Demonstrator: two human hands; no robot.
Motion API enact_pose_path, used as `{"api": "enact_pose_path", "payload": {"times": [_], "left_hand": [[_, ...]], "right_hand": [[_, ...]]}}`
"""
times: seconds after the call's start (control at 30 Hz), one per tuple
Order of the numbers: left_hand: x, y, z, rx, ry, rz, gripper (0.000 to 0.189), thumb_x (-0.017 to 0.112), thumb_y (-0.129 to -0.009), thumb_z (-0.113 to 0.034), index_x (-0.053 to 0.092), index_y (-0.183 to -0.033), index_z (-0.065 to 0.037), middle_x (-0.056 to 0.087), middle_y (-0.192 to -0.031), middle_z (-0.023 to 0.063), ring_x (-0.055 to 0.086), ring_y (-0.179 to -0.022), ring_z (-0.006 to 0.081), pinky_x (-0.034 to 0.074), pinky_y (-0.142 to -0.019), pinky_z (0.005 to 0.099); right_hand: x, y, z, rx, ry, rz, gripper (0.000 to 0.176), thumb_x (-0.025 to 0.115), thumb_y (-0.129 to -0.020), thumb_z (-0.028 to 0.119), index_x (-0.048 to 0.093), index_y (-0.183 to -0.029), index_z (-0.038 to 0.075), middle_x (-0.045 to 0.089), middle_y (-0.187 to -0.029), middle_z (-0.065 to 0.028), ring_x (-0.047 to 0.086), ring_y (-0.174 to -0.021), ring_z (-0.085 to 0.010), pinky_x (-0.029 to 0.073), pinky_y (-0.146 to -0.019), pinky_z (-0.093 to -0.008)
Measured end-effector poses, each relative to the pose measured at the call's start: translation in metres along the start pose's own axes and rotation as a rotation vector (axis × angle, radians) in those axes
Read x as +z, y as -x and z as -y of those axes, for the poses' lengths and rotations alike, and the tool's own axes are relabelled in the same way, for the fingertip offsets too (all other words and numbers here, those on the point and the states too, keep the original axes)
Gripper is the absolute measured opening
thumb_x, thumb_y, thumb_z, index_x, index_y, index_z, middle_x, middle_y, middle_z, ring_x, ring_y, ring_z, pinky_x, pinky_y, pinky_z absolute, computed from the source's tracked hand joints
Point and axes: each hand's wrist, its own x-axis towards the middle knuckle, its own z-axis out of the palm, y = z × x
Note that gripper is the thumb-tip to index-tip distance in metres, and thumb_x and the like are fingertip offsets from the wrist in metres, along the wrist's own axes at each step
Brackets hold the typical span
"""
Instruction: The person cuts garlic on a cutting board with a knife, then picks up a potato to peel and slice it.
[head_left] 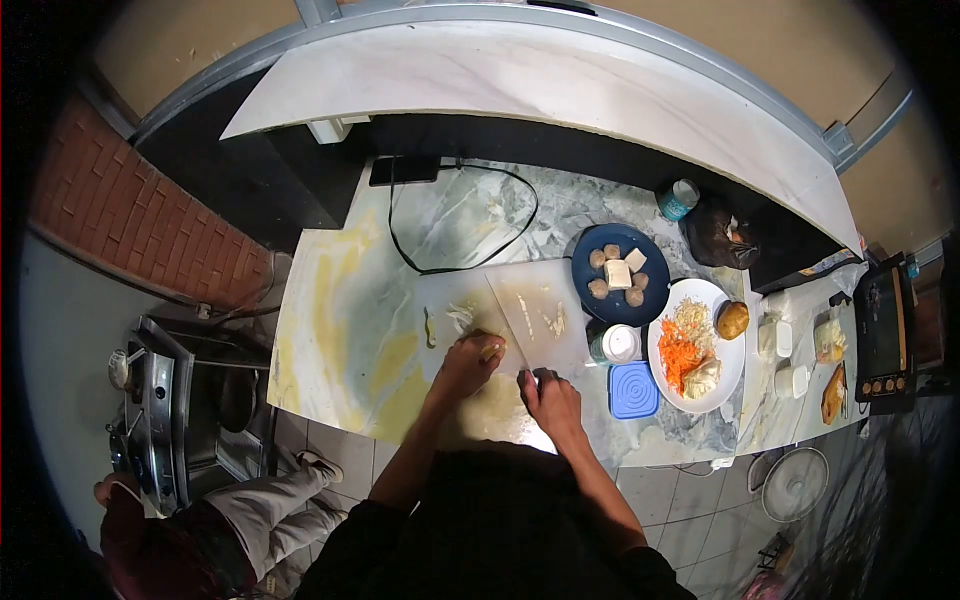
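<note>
My right hand (550, 402) grips a knife (510, 322) by its handle, the thin blade pointing away from me over a white cutting board (460, 290). Just left of the blade, my left hand (468, 364) is closed on a small yellowish piece of food (490, 352), mostly hidden by the fingers. Pale cut strips (527, 315) lie right of the blade, and whitish shreds (460, 317) lie beyond my left hand. A curved green-yellow strip (430, 328) rests near the board's left side.
Right of the board are a dark blue plate (590, 245) with meatballs and white blocks, a white-lidded jar (620, 344), a blue lidded box (634, 389) and a white plate (735, 370) of shredded vegetables. A black cable (395, 240) loops behind. Another person (190, 540) stands lower left near a stove (165, 400).
</note>
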Motion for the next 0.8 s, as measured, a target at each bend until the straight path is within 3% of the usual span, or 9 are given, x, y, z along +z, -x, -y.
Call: {"api": "enact_pose_path", "payload": {"times": [0.1, 0.2, 0.5, 0.8], "left_hand": [[0.0, 0.001, -0.004, -0.082, 0.059, 0.013, 0.019, 0.068, -0.09, -0.019, 0.071, -0.105, -0.008, 0.07, -0.102, 0.0123, 0.068, -0.074, 0.0321, 0.053, -0.082, 0.042], [0.005, 0.001, 0.005, 0.04, 0.026, -0.045, 0.018, 0.068, -0.091, -0.019, 0.071, -0.104, -0.009, 0.07, -0.1, 0.0122, 0.069, -0.073, 0.0314, 0.053, -0.081, 0.0424], [0.003, 0.001, 0.002, 0.011, 0.003, -0.029, 0.016, 0.068, -0.09, -0.018, 0.071, -0.101, -0.007, 0.07, -0.1, 0.0128, 0.068, -0.088, 0.0348, 0.053, -0.08, 0.0432], [0.004, 0.0, -0.003, -0.087, 0.118, -0.091, 0.014, 0.073, -0.087, -0.011, 0.07, -0.098, -0.003, 0.072, -0.093, 0.0135, 0.069, -0.07, 0.0266, 0.054, -0.064, 0.0364]], "right_hand": [[-0.002, 0.0, 0.002, 0.009, 0.022, 0.019, 0.032, 0.058, -0.097, 0.031, 0.067, -0.097, 0.0, 0.069, -0.084, -0.0243, 0.067, -0.074, -0.0447, 0.054, -0.066, -0.0528], [-0.001, 0.0, 0.002, -0.015, 0.001, -0.004, 0.033, 0.058, -0.097, 0.032, 0.067, -0.096, 0.0, 0.069, -0.084, -0.0239, 0.067, -0.074, -0.0446, 0.054, -0.066, -0.0529], [-0.003, -0.003, 0.01, 0.011, 0.073, 0.024, 0.036, 0.054, -0.098, 0.033, 0.067, -0.089, 0.0, 0.069, -0.081, -0.0237, 0.068, -0.072, -0.043, 0.055, -0.066, -0.0516], [0.001, -0.007, 0.005, 0.069, 0.235, 0.07, 0.039, 0.054, -0.097, 0.034, 0.066, -0.083, 0.0, 0.068, -0.075, -0.0235, 0.069, -0.069, -0.0409, 0.056, -0.064, -0.0496]]}}
